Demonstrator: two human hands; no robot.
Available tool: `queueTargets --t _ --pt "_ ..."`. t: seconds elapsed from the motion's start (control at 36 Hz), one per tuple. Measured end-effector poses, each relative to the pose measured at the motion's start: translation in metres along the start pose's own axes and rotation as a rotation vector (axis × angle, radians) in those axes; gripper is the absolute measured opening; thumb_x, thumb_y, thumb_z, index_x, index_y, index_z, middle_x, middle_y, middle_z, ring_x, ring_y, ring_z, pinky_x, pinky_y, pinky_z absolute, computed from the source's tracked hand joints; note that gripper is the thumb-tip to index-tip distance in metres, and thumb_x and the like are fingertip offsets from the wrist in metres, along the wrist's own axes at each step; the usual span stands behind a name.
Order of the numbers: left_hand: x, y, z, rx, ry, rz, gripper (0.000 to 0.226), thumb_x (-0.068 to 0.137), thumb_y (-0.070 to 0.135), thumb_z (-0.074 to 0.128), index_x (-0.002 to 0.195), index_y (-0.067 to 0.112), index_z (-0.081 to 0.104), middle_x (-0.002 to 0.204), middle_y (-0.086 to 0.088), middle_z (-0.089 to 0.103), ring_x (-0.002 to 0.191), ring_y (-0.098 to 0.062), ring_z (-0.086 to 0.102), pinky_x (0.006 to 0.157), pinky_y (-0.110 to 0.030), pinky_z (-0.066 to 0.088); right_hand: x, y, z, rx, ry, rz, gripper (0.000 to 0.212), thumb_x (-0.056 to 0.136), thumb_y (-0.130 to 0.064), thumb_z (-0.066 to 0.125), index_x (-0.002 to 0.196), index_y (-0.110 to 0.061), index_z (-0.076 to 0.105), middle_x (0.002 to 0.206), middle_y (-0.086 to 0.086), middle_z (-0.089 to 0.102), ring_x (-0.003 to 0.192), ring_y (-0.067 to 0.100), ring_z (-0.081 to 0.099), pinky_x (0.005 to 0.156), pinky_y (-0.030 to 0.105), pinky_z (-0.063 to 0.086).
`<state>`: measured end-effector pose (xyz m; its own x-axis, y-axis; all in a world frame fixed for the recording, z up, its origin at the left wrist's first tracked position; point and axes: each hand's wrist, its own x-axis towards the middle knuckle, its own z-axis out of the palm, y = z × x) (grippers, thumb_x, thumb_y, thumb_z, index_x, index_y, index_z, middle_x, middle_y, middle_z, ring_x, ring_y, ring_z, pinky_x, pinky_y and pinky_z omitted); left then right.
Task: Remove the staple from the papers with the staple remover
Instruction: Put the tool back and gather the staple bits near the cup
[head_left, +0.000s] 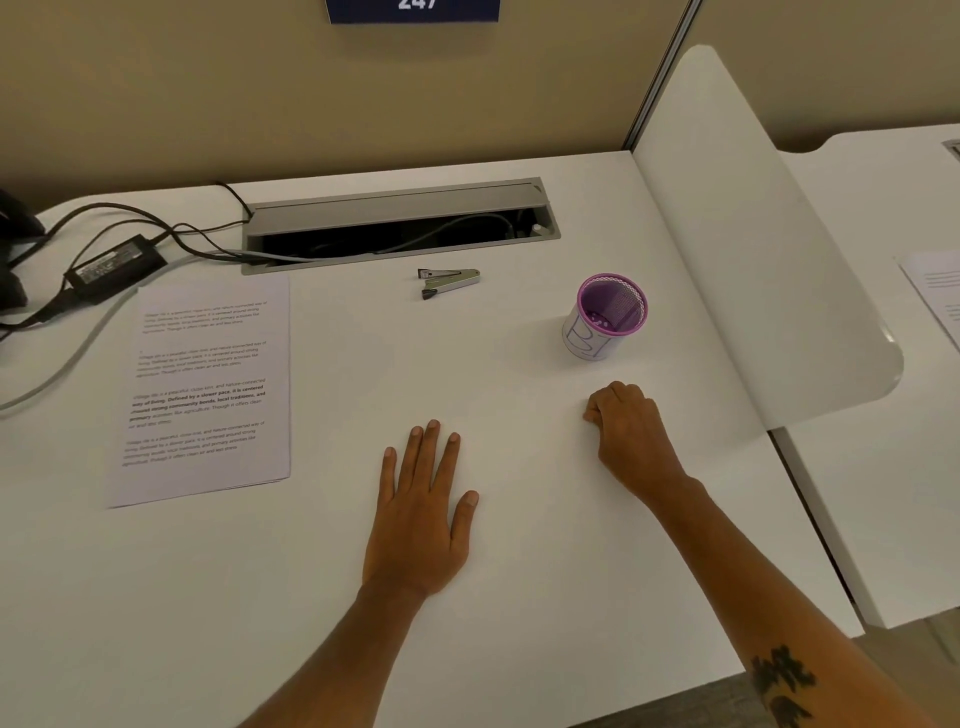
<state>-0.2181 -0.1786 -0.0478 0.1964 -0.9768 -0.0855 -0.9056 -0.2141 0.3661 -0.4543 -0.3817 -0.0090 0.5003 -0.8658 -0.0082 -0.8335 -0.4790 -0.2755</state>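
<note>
The printed papers (205, 387) lie flat at the left of the white desk (337, 597); I cannot make out the staple. A small metal staple remover (448, 281) with dark tips lies near the cable tray, at the middle far side. My left hand (422, 512) rests palm down on the desk, fingers spread, holding nothing. My right hand (626, 431) rests to its right in a loose fist, with nothing visible in it. Both hands are well apart from the papers and the remover.
A purple mesh cup (605, 316) stands just beyond my right hand. An open cable tray (400, 226) runs along the back. A black power adapter (117, 265) and cables lie at the far left. A white divider panel (753, 260) borders the right side.
</note>
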Motion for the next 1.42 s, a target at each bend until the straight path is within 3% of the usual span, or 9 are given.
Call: queueTargets --t 0.14,0.22,0.31,0.47,0.64,0.78,0.97,1.31,1.42 --pt "0.000 0.000 0.000 0.009 -0.003 0.002 0.071 0.111 0.054 0.021 0.173 0.025 0.003 0.183 -0.001 -0.003 0.169 -0.021 -0.005 0.136 -0.056 0.012 0.004 0.003 -0.018 0.221 0.063 0.194 0.024 0.092 0.017 0.051 0.087 -0.005 0.059 0.089 0.008 0.059 0.086 0.030 0.053 0.073 0.032 0.044" --pt "0.000 0.001 -0.001 0.004 0.002 0.004 0.070 0.111 0.054 0.022 0.173 0.024 0.005 0.183 -0.002 -0.001 0.169 -0.021 -0.005 0.136 -0.057 0.012 0.016 0.000 -0.045 0.309 0.184 0.218 0.017 0.094 0.012 0.050 0.085 0.002 0.061 0.088 0.016 0.064 0.087 0.036 0.058 0.078 0.047 0.048" --pt "0.000 0.001 -0.001 0.002 0.005 0.004 0.071 0.111 0.054 0.023 0.173 0.024 0.005 0.183 -0.002 -0.001 0.169 -0.021 -0.005 0.136 -0.057 0.013 0.032 -0.005 -0.072 0.342 0.258 0.192 0.012 0.101 0.003 0.051 0.095 0.002 0.061 0.097 0.019 0.066 0.092 0.037 0.059 0.083 0.049 0.048" --pt "0.000 -0.001 0.002 0.005 0.011 0.010 0.071 0.111 0.053 0.026 0.173 0.025 0.004 0.183 -0.001 -0.001 0.169 -0.020 -0.004 0.136 -0.057 0.014 0.078 -0.011 -0.101 0.350 0.271 0.206 0.014 0.105 -0.004 0.051 0.103 0.000 0.063 0.107 0.017 0.066 0.095 0.026 0.057 0.080 0.029 0.043" --pt "0.000 -0.002 0.003 0.003 0.020 0.010 0.071 0.111 0.053 0.026 0.173 0.025 0.004 0.183 -0.001 -0.001 0.169 -0.021 -0.003 0.136 -0.057 0.015 0.109 -0.013 -0.101 0.295 0.222 0.222 0.011 0.103 -0.008 0.058 0.099 -0.005 0.067 0.105 0.015 0.068 0.092 0.021 0.057 0.074 0.027 0.045" --pt "0.000 -0.002 0.003 0.005 0.017 0.006 0.071 0.111 0.054 0.024 0.172 0.026 0.002 0.183 0.000 -0.003 0.169 -0.020 -0.005 0.136 -0.056 0.014 0.111 -0.012 -0.101 0.272 0.251 0.215 0.005 0.097 -0.005 0.068 0.099 -0.007 0.072 0.105 0.013 0.073 0.094 0.022 0.064 0.077 0.029 0.051" --pt "0.000 -0.001 0.002 0.004 0.013 0.009 0.071 0.111 0.053 0.024 0.173 0.025 0.003 0.183 -0.001 -0.003 0.169 -0.020 -0.004 0.136 -0.057 0.015 0.109 -0.014 -0.108 0.251 0.275 0.175 0.012 0.096 0.004 0.067 0.102 -0.003 0.076 0.104 0.015 0.077 0.097 0.029 0.071 0.084 0.037 0.061" --pt "0.000 -0.002 0.002 -0.002 0.014 0.012 0.071 0.111 0.053 0.023 0.173 0.024 0.005 0.183 -0.001 -0.001 0.169 -0.021 -0.003 0.135 -0.057 0.016 0.097 -0.018 -0.113 0.262 0.317 0.174 0.012 0.093 0.005 0.068 0.099 -0.002 0.076 0.100 0.015 0.077 0.091 0.029 0.072 0.086 0.042 0.063" --pt "0.000 -0.002 0.003 -0.001 0.014 0.008 0.070 0.111 0.055 0.020 0.173 0.025 0.003 0.183 -0.001 -0.003 0.169 -0.021 -0.004 0.136 -0.057 0.014 0.088 -0.016 -0.107 0.269 0.366 0.165 0.006 0.090 0.004 0.072 0.092 -0.002 0.073 0.092 0.012 0.074 0.083 0.027 0.068 0.079 0.044 0.061"
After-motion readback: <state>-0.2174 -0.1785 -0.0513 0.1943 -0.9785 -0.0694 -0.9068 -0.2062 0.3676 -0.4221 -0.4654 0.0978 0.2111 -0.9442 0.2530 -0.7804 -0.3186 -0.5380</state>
